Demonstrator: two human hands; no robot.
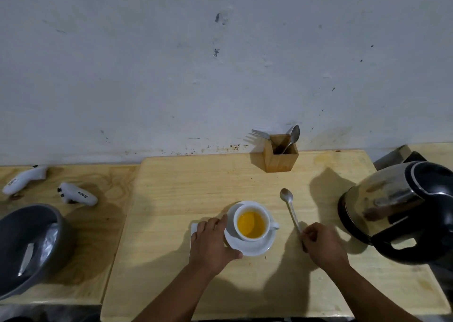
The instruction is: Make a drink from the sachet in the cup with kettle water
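White cup (252, 220) of orange drink, left hand (212, 242) spread on saucer (257, 248), right hand (321, 244) pinching spoon (290, 207)

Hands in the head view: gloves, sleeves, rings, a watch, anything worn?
Nothing worn that shows. The left hand and right hand are bare, no gloves. Both forearms are uncovered to the bottom edge of the frame, with no sleeve cuff in view. No ring, watch or wristband is visible.

Left hand (212, 242) flat, palm down, fingers spread — right hand (321, 244) curled, grip pinched closed; forearms converging.
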